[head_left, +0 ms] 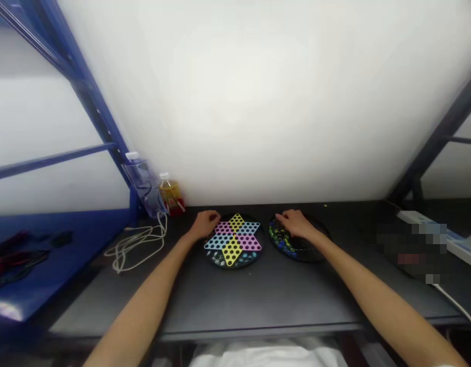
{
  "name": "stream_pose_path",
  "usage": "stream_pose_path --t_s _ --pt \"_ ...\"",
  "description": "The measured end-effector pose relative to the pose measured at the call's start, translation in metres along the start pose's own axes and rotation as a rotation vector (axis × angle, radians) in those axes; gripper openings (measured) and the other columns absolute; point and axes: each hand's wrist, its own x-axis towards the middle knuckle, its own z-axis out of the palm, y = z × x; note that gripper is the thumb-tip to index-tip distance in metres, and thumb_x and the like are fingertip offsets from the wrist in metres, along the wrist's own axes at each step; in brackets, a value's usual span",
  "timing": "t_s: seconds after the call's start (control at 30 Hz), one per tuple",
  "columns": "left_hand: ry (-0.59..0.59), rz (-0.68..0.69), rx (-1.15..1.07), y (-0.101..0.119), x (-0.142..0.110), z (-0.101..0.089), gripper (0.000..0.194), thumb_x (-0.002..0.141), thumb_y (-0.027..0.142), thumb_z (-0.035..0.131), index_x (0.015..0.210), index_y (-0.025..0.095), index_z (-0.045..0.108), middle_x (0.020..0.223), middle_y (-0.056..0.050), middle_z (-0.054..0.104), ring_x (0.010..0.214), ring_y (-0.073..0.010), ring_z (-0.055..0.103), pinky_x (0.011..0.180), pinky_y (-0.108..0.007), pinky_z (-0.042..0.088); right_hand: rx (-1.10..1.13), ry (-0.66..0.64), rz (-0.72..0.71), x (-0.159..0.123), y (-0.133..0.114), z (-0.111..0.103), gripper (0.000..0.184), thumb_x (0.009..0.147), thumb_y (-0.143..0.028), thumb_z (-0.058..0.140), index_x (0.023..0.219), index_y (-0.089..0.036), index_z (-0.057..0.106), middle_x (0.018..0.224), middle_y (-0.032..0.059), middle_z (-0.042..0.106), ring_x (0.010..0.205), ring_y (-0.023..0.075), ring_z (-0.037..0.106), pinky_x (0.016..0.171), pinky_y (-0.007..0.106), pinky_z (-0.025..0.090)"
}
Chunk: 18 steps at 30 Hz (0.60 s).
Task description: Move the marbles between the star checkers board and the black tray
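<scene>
Black tabletop (pixel 258 300) carries the star board (pixel 235 239); left hand (pixel 204 224) at its left rim, fingers curled, contents unclear. Right hand (pixel 295 223) over the marble tray (pixel 313 250), right of the board, fingers narrow, hold not determinable. A bumped rim could scatter marbles (pixel 286 248). Bottle (pixel 172 198), left of the board: label illegible
</scene>
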Motion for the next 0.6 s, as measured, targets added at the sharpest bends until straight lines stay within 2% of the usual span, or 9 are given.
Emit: stream_pose_path --t_s 0.2,0.4,0.5,0.6 --pt "0.000 -0.002 0.009 0.0005 -0.0001 0.0000 0.029 0.082 0.035 0.049 0.083 0.017 0.072 0.080 -0.004 0.072 0.072 -0.0176 0.062 0.071 -0.026 0.046 -0.062 0.035 -0.022 -0.0054 -0.0082 -0.0046 0.052 0.095 -0.054 0.037 0.071 -0.015 0.062 0.061 0.0079 0.064 0.046 0.0161 0.058 0.057 0.026 0.042" --pt "-0.004 -0.002 0.004 0.0007 -0.0008 0.0002 0.030 0.082 0.035 0.048 0.083 0.016 0.072 0.080 -0.004 0.072 0.072 -0.0176 0.062 0.071 -0.026 0.046 -0.103 0.089 -0.057 -0.0047 -0.0060 -0.0040 0.052 0.095 -0.054 0.036 0.068 -0.017 0.061 0.068 0.0106 0.065 0.059 0.0202 0.063 0.060 0.028 0.041" --pt "-0.001 0.013 0.010 -0.0002 -0.0003 0.0008 0.029 0.082 0.034 0.048 0.083 0.017 0.072 0.081 -0.004 0.072 0.072 -0.0176 0.062 0.071 -0.027 0.046 -0.100 0.084 -0.046 -0.0025 -0.0025 -0.0018 0.051 0.094 -0.054 0.038 0.068 -0.016 0.059 0.067 0.0104 0.065 0.057 0.0193 0.063 0.059 0.027 0.042" --pt "0.002 0.005 0.019 -0.0015 0.0002 0.0009 0.029 0.082 0.034 0.048 0.084 0.017 0.072 0.081 -0.004 0.072 0.073 -0.0177 0.062 0.072 -0.027 0.046 -0.016 0.028 -0.007 -0.0007 0.0007 0.0011 0.050 0.094 -0.055 0.038 0.069 -0.016 0.058 0.063 0.0083 0.065 0.047 0.0165 0.060 0.052 0.026 0.042"
